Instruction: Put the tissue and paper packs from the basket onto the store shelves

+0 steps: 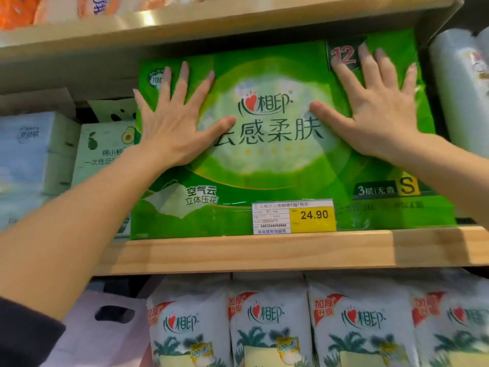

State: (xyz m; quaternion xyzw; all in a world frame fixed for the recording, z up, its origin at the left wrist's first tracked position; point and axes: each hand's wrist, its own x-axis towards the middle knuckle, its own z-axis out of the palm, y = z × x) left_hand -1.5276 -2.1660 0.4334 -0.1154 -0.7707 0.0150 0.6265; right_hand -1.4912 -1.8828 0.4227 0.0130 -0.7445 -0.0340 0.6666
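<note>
A large green tissue pack (277, 165) with Chinese lettering and a red "12" stands upright on the wooden shelf (264, 251), filling most of the bay. My left hand (174, 120) lies flat on its left face, fingers spread. My right hand (375, 109) presses flat on its upper right face, fingers spread too. Neither hand grips anything. The basket is not in view.
A yellow price tag (293, 217) reading 24.90 sits at the shelf's front edge. White avocado-print packs (103, 152) and pale blue packs (29, 157) stand to the left. White rolls (460, 88) stand to the right. Several white packs (267, 321) fill the shelf below.
</note>
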